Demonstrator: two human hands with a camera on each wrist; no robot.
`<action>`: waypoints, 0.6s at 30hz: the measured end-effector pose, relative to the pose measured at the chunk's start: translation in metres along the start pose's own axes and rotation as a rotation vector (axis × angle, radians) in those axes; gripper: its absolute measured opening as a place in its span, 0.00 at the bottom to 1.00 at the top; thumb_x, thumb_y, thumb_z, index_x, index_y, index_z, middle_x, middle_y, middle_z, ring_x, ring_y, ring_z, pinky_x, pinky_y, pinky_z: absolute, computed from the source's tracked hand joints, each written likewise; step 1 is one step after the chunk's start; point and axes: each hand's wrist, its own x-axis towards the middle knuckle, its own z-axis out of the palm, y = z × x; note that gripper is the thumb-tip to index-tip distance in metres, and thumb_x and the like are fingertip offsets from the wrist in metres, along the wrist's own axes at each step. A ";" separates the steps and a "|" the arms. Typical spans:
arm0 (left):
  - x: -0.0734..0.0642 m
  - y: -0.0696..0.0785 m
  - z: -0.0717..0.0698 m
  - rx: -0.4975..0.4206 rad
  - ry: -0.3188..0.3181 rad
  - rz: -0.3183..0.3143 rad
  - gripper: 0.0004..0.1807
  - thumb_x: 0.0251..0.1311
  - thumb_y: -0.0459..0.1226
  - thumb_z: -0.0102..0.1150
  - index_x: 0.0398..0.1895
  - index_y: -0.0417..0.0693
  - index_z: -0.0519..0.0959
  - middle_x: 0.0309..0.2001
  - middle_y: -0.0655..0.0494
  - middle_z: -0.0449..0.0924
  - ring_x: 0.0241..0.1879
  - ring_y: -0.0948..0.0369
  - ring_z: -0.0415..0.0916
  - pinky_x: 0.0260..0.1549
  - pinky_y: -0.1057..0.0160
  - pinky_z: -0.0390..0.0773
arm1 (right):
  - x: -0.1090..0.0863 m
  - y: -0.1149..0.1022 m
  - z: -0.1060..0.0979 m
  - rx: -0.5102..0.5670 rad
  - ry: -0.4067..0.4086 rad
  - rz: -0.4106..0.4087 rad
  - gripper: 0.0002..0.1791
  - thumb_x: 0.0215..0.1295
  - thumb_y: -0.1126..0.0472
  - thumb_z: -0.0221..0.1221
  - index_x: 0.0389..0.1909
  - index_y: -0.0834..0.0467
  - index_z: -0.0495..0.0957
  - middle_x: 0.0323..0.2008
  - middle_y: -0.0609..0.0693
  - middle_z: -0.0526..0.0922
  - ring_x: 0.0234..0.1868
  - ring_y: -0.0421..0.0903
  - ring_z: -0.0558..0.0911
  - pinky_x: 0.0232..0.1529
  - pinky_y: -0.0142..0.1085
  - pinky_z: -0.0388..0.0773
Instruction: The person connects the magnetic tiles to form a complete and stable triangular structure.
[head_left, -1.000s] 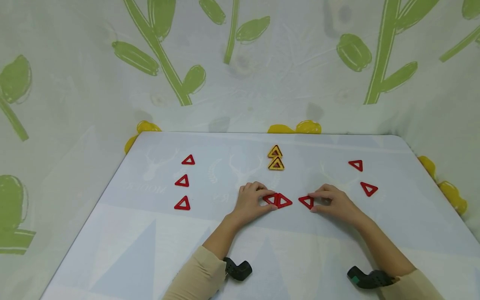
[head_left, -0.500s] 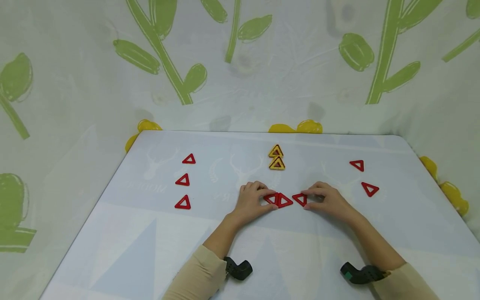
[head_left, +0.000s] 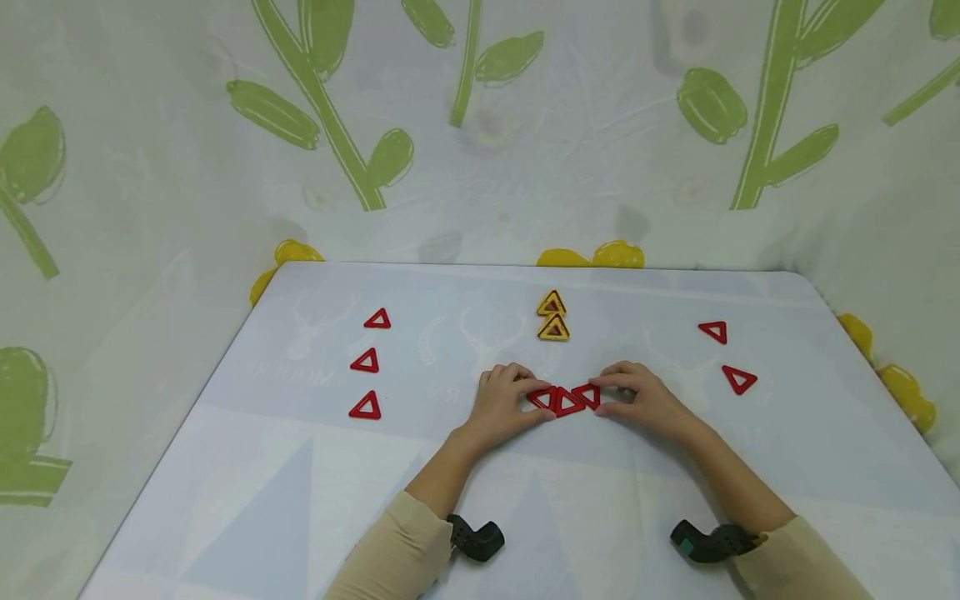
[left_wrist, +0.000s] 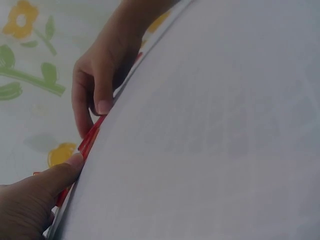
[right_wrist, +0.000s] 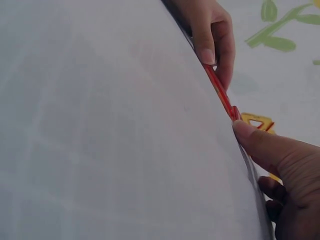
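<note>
Three red triangle tiles with open centres lie in a row on the table before me. My left hand (head_left: pixel 505 406) pinches the left tile (head_left: pixel 542 398) between thumb and fingers. Against it sits the middle tile (head_left: pixel 567 402), with no hand on it. The right tile (head_left: pixel 588 396) is pinched by the thumb and fingertips of my right hand (head_left: pixel 640 398), its left point right at the middle tile's edge. In the right wrist view the row shows edge-on, a thin red strip (right_wrist: pixel 218 88) between both hands. Both wrists wear black cameras.
Three red triangles (head_left: pixel 365 360) stand in a column on the left of the table (head_left: pixel 247 500). Two more red triangles (head_left: pixel 739 379) lie at the right. Behind the row are two yellow triangles (head_left: pixel 553 327), one behind the other. A leaf-patterned cloth hangs beyond the table's back edge.
My right hand has slid its red triangle tile leftward, from a gap away up to the middle tile. The left hand has kept its grip in place.
</note>
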 end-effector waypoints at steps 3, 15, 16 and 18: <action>0.001 0.000 0.001 0.006 0.001 -0.001 0.21 0.52 0.52 0.66 0.50 0.59 0.82 0.45 0.58 0.73 0.48 0.59 0.66 0.49 0.56 0.61 | 0.002 0.000 0.003 0.016 0.014 -0.018 0.23 0.53 0.58 0.68 0.52 0.57 0.80 0.49 0.55 0.76 0.53 0.52 0.71 0.44 0.39 0.77; 0.000 0.001 -0.001 0.014 0.007 0.012 0.21 0.52 0.52 0.66 0.49 0.58 0.82 0.45 0.57 0.73 0.47 0.59 0.67 0.48 0.56 0.61 | 0.009 0.008 0.016 0.035 0.187 -0.211 0.22 0.46 0.65 0.71 0.47 0.59 0.83 0.43 0.52 0.81 0.42 0.41 0.72 0.38 0.31 0.71; 0.000 0.001 -0.001 0.013 0.006 0.013 0.22 0.51 0.52 0.66 0.49 0.58 0.82 0.45 0.57 0.73 0.47 0.59 0.67 0.48 0.56 0.61 | 0.009 0.008 0.017 0.025 0.196 -0.230 0.22 0.46 0.65 0.71 0.46 0.58 0.83 0.43 0.52 0.81 0.42 0.41 0.73 0.39 0.32 0.71; 0.000 0.001 -0.002 0.011 0.003 0.014 0.22 0.51 0.52 0.66 0.50 0.57 0.82 0.45 0.57 0.73 0.46 0.59 0.67 0.47 0.56 0.61 | 0.009 0.009 0.017 -0.007 0.208 -0.279 0.21 0.45 0.65 0.71 0.45 0.59 0.83 0.42 0.52 0.81 0.42 0.43 0.74 0.39 0.34 0.70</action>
